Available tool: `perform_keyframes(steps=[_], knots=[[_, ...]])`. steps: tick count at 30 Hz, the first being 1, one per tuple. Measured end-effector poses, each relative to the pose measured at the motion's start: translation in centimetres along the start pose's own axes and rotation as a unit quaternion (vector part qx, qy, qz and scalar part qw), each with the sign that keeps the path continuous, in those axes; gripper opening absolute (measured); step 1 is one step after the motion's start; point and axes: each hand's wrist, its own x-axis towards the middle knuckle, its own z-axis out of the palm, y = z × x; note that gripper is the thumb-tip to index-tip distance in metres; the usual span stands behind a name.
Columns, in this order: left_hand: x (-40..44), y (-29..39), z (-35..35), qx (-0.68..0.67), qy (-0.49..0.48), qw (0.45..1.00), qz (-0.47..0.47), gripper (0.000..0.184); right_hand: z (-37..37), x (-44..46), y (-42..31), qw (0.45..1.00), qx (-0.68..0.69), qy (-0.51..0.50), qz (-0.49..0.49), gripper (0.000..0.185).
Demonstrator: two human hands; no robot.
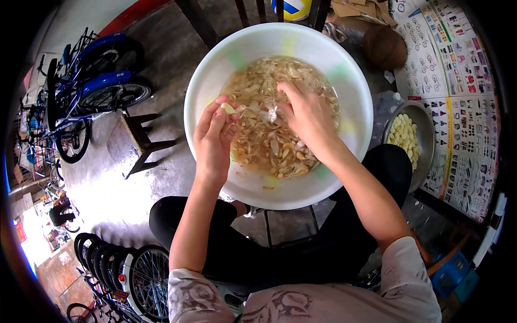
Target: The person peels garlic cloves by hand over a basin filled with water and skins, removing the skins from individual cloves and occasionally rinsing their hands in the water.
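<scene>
A wide white plastic basin (210, 70) stands before me, with murky water and many loose garlic skins (274, 145) in it. My left hand (214, 137) is over the basin's left side, pinching a pale peeled garlic clove (228, 108) between thumb and fingertips. Above the middle of the skins is my right hand (309, 110), its thumb and index finger apart. A whitish, shiny bit of skin (272, 112) shows beside that thumb; whether it touches the hand is unclear. The other right fingers are partly hidden.
To the right, a metal bowl (425, 134) holds several peeled cloves (405, 139). Beyond it lie printed sheets (455, 118). A dark stool (142, 140) and bicycles (107, 91) stand at left. A brown ball (385, 47) sits at the upper right, with a wooden chair (196, 21) behind the basin.
</scene>
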Motion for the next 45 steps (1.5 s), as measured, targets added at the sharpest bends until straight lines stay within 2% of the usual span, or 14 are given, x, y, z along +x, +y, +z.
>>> perform_keyframes(steps=[2, 5, 9, 10, 11, 12, 19, 21, 23, 27, 35, 37, 41, 45], knots=[[0.0, 0.8, -0.2, 0.071, 0.017, 0.997, 0.017, 0.032, -0.4, 0.4, -0.1, 0.986, 0.094, -0.121, 0.059, 0.030], [0.4, 1.5, -0.6, 0.194, 0.007, 0.978, 0.082, 0.034, 1.0, -0.5, 1.6, 0.992, 0.092, -0.025, -0.085, 0.025], [0.4, 1.3, 0.7, 0.291, 0.013, 0.934, 0.208, 0.029, -0.8, 0.3, -1.1, 0.940, 0.326, -0.105, -0.005, 0.026], [0.5, 1.6, 1.0, 0.372, -0.014, 0.902, 0.217, 0.030, -1.3, 0.1, -2.2, 0.804, 0.548, -0.162, 0.162, 0.025], [0.5, 1.6, 0.9, 0.488, -0.047, 0.823, 0.287, 0.037, -1.6, -0.1, -2.8, 0.589, 0.716, -0.202, 0.315, 0.025], [0.6, 1.4, 0.9, 0.523, -0.077, 0.789, 0.313, 0.041, -1.6, 0.0, -2.7, 0.567, 0.738, -0.232, 0.282, 0.028], [1.8, 2.3, 0.7, 0.532, -0.085, 0.755, 0.374, 0.043, -2.2, 0.2, -0.8, 0.706, 0.629, -0.154, 0.286, 0.025], [1.9, 2.5, -0.6, 0.563, -0.119, 0.785, 0.229, 0.038, -5.2, 0.3, 0.2, 0.877, 0.445, -0.120, 0.137, 0.021], [1.4, 2.1, -1.4, 0.662, -0.124, 0.735, 0.073, 0.035, -11.3, -1.3, 0.5, 0.922, 0.354, -0.057, 0.150, 0.019], [1.2, -2.3, -4.6, 0.731, -0.180, 0.648, 0.117, 0.030, -18.4, -9.1, 7.9, 0.909, 0.255, 0.169, 0.283, 0.019], [2.2, -2.4, -3.3, 0.749, -0.251, 0.612, -0.026, 0.011, -18.0, -23.0, 20.9, 0.935, -0.080, -0.021, 0.346, 0.029], [2.5, -2.8, -3.8, 0.728, -0.258, 0.634, -0.028, 0.013, -17.7, -22.1, 18.7, 0.943, -0.247, 0.079, 0.208, 0.034], [2.3, -2.4, -3.1, 0.690, -0.274, 0.669, -0.030, 0.018, -16.8, -13.2, 7.1, 0.979, -0.018, 0.132, 0.155, 0.023], [1.9, 0.0, -2.2, 0.696, -0.249, 0.673, -0.039, 0.017, -12.5, -6.4, 1.1, 0.965, 0.217, -0.129, 0.072, 0.022]])
